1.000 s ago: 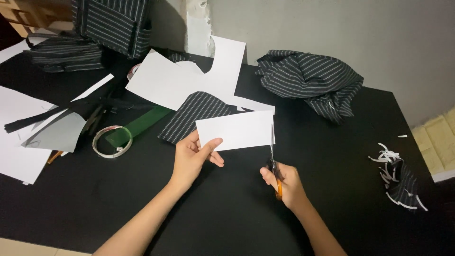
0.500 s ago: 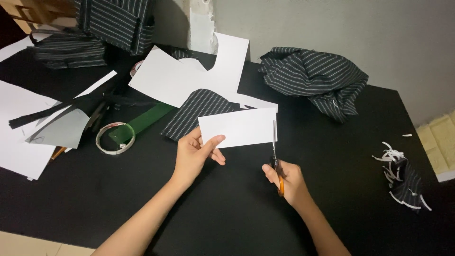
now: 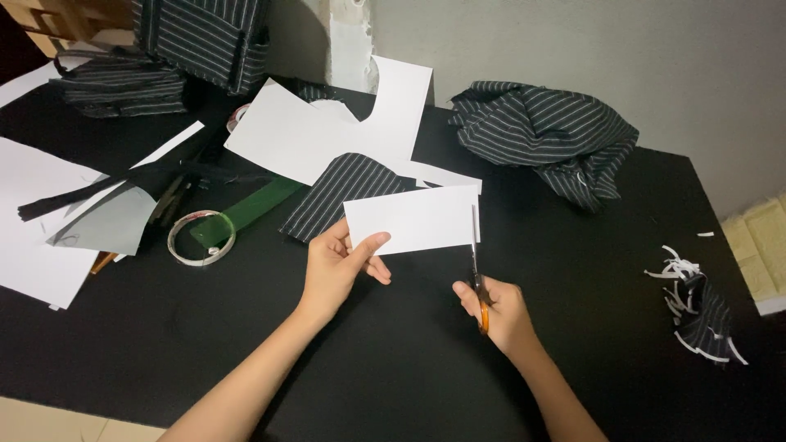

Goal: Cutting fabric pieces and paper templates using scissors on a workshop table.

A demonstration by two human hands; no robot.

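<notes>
My left hand (image 3: 340,266) pinches the lower left corner of a white rectangular paper (image 3: 409,219), holding it just above the black table (image 3: 393,360). My right hand (image 3: 495,309) grips orange-handled scissors (image 3: 477,278). Their blades point up along the paper's right edge, with a thin strip of paper to the right of the blades. A small piece of black pinstriped fabric (image 3: 340,192) lies just behind the paper.
Large white paper pattern pieces (image 3: 327,131) lie behind. A crumpled striped cloth (image 3: 544,135) sits at back right, folded striped cloth (image 3: 123,82) at back left. A tape roll (image 3: 201,237) and green strip (image 3: 246,214) lie left. Fabric and paper scraps (image 3: 696,303) lie at right.
The scissor blades have advanced up the paper's right edge, nearly to its top. Both hands stay in almost the same place.
</notes>
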